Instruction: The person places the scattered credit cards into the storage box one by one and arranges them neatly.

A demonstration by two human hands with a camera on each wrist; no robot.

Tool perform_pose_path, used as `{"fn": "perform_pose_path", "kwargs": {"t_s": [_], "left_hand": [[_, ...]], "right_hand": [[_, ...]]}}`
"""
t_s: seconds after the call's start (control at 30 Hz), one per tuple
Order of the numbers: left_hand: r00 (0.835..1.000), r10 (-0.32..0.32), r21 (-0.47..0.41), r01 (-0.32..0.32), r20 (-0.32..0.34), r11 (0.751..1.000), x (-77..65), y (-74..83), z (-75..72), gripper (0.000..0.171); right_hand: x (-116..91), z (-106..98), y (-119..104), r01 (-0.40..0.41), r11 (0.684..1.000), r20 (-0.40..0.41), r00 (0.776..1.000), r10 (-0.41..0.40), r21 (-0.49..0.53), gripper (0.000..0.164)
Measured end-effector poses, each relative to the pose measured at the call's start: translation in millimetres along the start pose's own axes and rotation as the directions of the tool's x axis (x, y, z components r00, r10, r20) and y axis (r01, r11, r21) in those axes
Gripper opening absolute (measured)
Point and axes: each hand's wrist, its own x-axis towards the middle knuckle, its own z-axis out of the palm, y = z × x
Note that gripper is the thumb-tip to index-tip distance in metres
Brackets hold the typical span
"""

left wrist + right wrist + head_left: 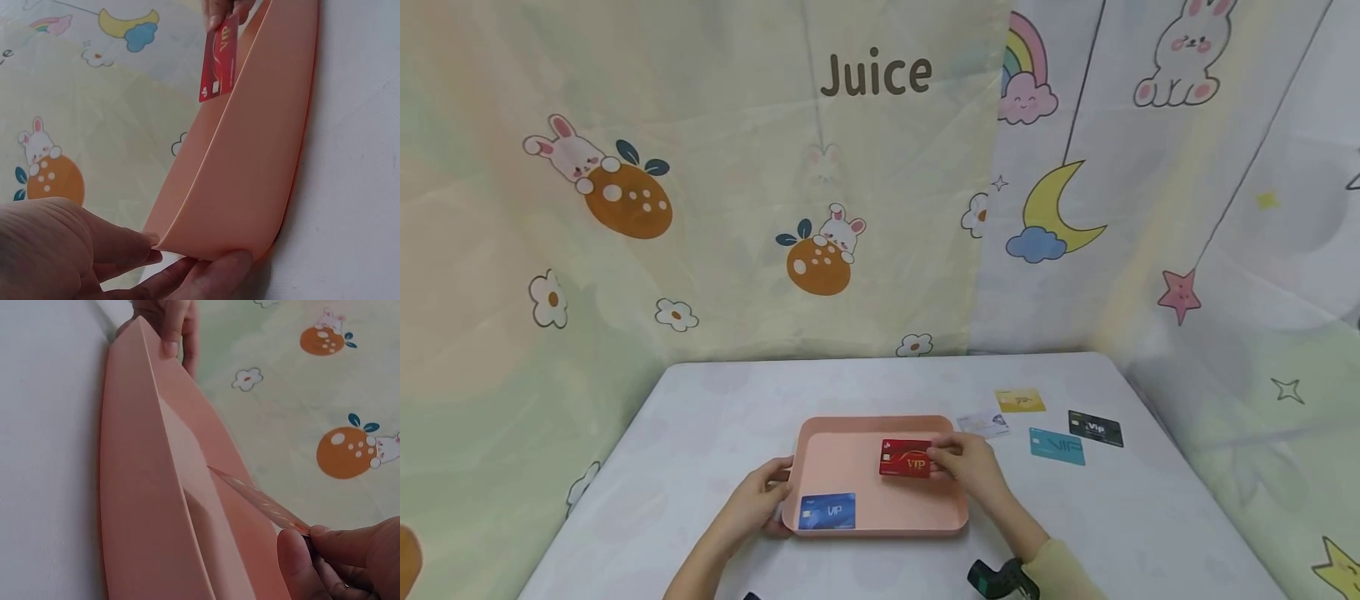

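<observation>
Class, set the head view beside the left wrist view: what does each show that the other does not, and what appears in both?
Only the head view: the blue card in the pink tray, and the yellow card, pale card, teal card and black card on the table.

Only the left wrist view: a broad face of the tray's outer wall, close up.

Both: the tray, the red card held by the right hand, the left hand gripping the tray, and the printed moon.
</observation>
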Motion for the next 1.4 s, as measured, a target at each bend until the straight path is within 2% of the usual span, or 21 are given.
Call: {"fn": "perform_pose_path", "kwargs": {"t_s": [0.33, 0.53, 0.83, 0.97, 1.17, 1.4], "left_hand": [[1.000, 0.009, 0.017, -0.009, -0.009, 1.000, -2.0, 3.9, 1.9, 0.045], [0.999, 0.026, 0.081, -0.024, -0.020, 0.996, -1.6, 3.1, 1.2, 0.045], [1.000, 0.012, 0.027, -0.011, -0.017, 1.000, -1.6, 2.9, 1.8, 0.046], [0.999, 0.018, 0.038, -0.017, -0.033, 0.999, -1.2, 2.7, 1.4, 0.045], [0.999, 0.016, 0.042, -0.015, -0.030, 0.999, -1.6, 1.8, 0.4, 0.045], [0.999, 0.033, 0.080, -0.031, -0.028, 0.996, -0.7, 1.6, -0.8, 0.044]], "right_hand": [[1, 17, -3, 0.047, 0.999, 0.039, 0.998, -0.046, -0.028, 0.015], [2, 25, -1, 0.077, 0.994, 0.055, 0.996, -0.073, -0.076, 0.016], [5, 40, 0, 0.103, 0.991, 0.083, 0.992, -0.096, -0.087, 0.018], [7, 45, -2, 0.120, 0.990, 0.100, 0.989, -0.113, -0.069, 0.017], [5, 54, -6, 0.097, 0.990, 0.092, 0.992, -0.087, -0.107, 0.016], [2, 62, -6, 0.068, 0.993, 0.132, 0.990, -0.056, -0.093, 0.018]]}}
